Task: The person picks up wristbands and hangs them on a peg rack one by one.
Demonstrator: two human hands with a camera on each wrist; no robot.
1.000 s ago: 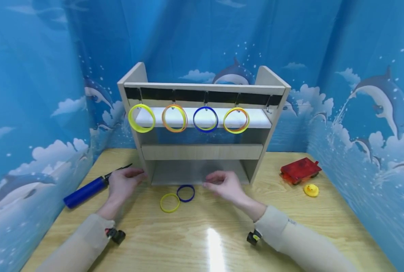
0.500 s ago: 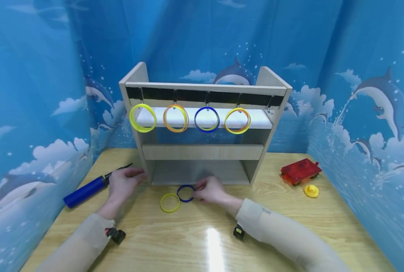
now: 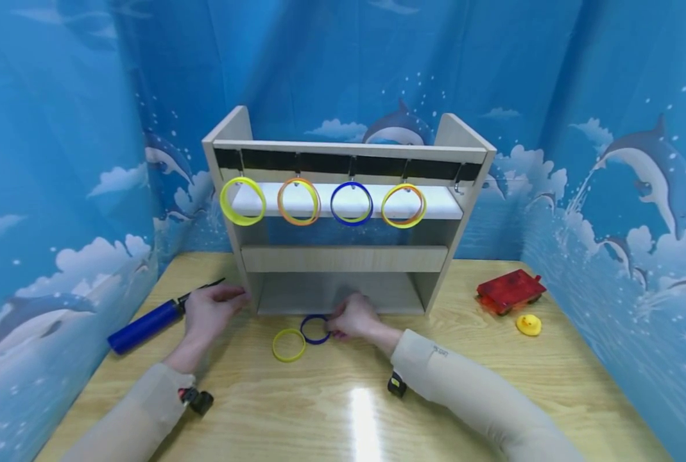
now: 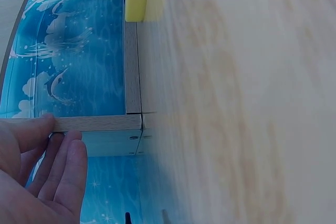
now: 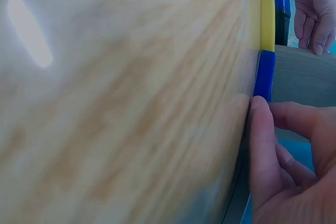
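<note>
My right hand (image 3: 355, 319) pinches the right edge of a blue wristband (image 3: 317, 342) between thumb and index finger. In the right wrist view the blue wristband (image 5: 265, 74) lies flat on the table, fingertips at its near side. A yellow wristband (image 3: 289, 360) lies beside it, just left and nearer to me. My left hand (image 3: 211, 312) is at the left side panel of a wooden shelf (image 3: 343, 258). Its thumb and relaxed fingers touch that panel's edge in the left wrist view, holding nothing loose.
From hooks on the shelf's black strip hang yellow (image 3: 227, 212), orange-and-yellow (image 3: 280, 205) and blue (image 3: 332, 205) wristbands, among several; the rightmost hook (image 3: 457, 186) is bare. A blue cylinder with a black tip (image 3: 146, 327) lies left. Right are a red toy cart (image 3: 510, 289) and yellow duck (image 3: 529, 325).
My right hand has moved left to the blue wristband and taken its right edge between thumb and finger. The left hand has stayed at the shelf's side panel.
</note>
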